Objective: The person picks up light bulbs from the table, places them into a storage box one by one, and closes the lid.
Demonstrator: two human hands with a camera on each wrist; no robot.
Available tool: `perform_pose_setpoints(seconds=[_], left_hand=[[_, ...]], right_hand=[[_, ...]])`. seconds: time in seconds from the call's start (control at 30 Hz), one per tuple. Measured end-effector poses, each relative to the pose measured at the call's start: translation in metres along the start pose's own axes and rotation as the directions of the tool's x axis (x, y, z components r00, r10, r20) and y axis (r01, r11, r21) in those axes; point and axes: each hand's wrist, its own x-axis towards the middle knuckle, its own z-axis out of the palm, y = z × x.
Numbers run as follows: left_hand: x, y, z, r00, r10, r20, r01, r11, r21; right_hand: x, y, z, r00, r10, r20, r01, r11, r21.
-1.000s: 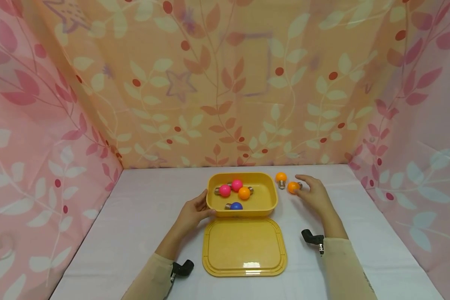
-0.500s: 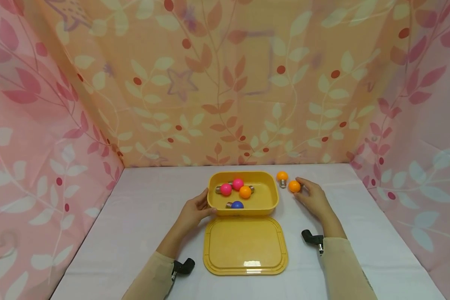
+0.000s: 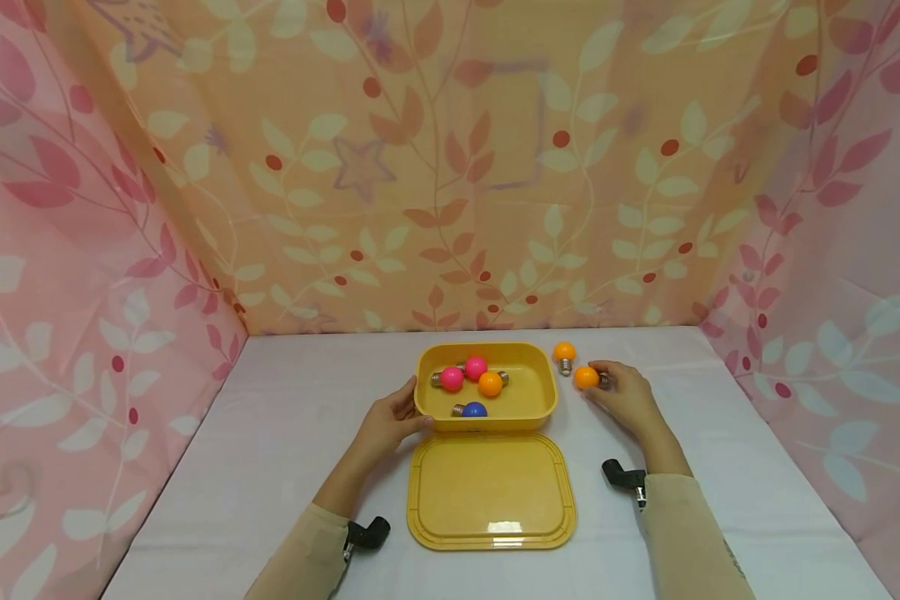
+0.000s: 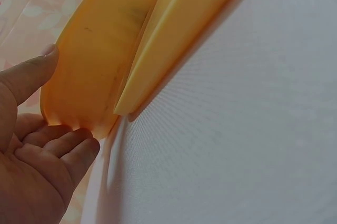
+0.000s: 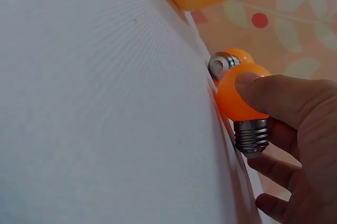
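Observation:
My right hand (image 3: 627, 397) pinches an orange light bulb (image 3: 587, 377) right of the yellow box. In the right wrist view the thumb presses on the orange globe, and the metal screw base (image 5: 251, 137) points toward the curled fingers. Just behind it lies a second orange bulb (image 3: 564, 353). The open yellow box (image 3: 528, 400) contains two pink bulbs (image 3: 452, 379), an orange bulb (image 3: 491, 384) and a blue bulb (image 3: 475, 410). At its left end my left hand (image 3: 385, 423) holds the wall, thumb (image 4: 34, 74) on one side of the corner and fingers on the other.
A flat yellow lid (image 3: 491, 492) lies in front of the box on the white tablecloth (image 3: 292, 433). Patterned cloth (image 3: 435, 208) hangs behind and on both sides. Each wrist wears a small black camera.
My right hand's fingers have come in around the near orange bulb, which has shifted and turned slightly. The left hand and the box stay in place.

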Motion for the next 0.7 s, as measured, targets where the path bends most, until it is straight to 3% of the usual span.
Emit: perform_pose_setpoints(seconds=[0.13,0.37,0.7], left_hand=[[0.0,0.0,0.0,1.0,0.003,0.002,-0.003,1.0,-0.007],[-0.001,0.001,0.0,1.0,0.009,0.002,-0.009,1.0,-0.012],[-0.001,0.001,0.0,1.0,-0.003,-0.009,0.003,1.0,0.0]], right_hand=[[0.0,-0.002,-0.001,1.0,0.008,0.016,-0.009,0.999,0.04],[-0.002,-0.008,-0.009,0.994,0.095,0.055,-0.1,0.99,0.102],[-0.003,-0.017,-0.021,0.997,0.076,0.035,-0.079,0.99,0.119]])
